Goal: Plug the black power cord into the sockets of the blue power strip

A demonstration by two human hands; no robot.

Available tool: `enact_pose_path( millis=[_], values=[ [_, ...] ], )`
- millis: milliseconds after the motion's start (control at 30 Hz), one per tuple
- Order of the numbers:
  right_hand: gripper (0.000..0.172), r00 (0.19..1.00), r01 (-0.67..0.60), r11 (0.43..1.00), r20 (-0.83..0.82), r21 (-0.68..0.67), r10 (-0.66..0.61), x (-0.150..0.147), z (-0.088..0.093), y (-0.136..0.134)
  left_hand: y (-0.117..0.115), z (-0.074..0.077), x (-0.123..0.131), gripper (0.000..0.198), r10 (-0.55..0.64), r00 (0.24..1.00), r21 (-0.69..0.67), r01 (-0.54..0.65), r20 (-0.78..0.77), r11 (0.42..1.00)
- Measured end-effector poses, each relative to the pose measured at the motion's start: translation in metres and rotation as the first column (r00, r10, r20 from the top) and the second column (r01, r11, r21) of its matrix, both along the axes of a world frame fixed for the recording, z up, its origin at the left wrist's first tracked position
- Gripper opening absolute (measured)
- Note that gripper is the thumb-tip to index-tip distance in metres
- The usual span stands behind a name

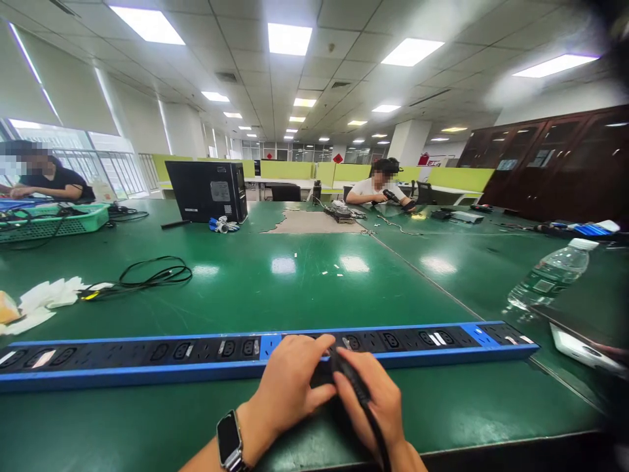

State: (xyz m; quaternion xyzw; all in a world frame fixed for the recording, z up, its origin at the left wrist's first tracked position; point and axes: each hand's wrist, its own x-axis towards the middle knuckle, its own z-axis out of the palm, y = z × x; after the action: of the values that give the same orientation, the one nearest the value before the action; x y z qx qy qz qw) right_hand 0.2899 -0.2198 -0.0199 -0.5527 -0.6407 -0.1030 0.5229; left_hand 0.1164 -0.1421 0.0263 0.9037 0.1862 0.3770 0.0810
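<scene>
A long blue and black power strip [196, 354] lies across the green table [275, 282] close to the near edge. My left hand [289, 387], with a watch on its wrist, rests against the strip's front side, fingers curled onto a black plug [327, 373]. My right hand [373, 400] is closed around the same plug and its black cable [366, 403], which runs back over my wrist. The plug sits at the strip near its middle sockets.
A clear water bottle [550, 275] lies tilted at the right, near a white device [580, 351]. A coiled black cable [147, 275] and white tissues [44, 298] lie at the left. A black computer case [209, 190] stands further back. Two people sit at distant tables.
</scene>
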Motion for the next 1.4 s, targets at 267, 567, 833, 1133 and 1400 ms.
enact_pose_path(
  millis=[267,567,833,1133,1400],
  values=[
    [0.053,0.834,0.472,0.793,-0.098,-0.385,-0.544,0.071,0.006,0.006,0.021,-0.019,-0.021,0.035,0.246,0.967,-0.017,-0.248,-0.059,0.969],
    [0.062,0.805,0.495,0.803,-0.174,-0.334,-0.568,0.133,-0.001,0.001,0.021,-0.024,-0.021,0.029,0.232,0.969,-0.011,-0.234,-0.09,0.972],
    [0.047,0.914,0.356,0.882,-0.08,-0.31,-0.397,0.154,-0.002,-0.005,0.021,-0.027,-0.02,0.024,0.245,0.967,-0.006,-0.246,-0.077,0.969],
    [0.056,0.8,0.489,0.851,-0.291,-0.19,-0.524,0.126,0.0,-0.002,0.021,-0.024,-0.021,0.03,0.246,0.967,-0.05,-0.249,-0.07,0.967],
    [0.045,0.934,0.299,0.907,-0.103,-0.298,-0.342,0.029,0.034,0.023,0.019,-0.026,-0.021,0.045,0.266,0.964,-0.093,-0.267,-0.022,0.959]
  ],
)
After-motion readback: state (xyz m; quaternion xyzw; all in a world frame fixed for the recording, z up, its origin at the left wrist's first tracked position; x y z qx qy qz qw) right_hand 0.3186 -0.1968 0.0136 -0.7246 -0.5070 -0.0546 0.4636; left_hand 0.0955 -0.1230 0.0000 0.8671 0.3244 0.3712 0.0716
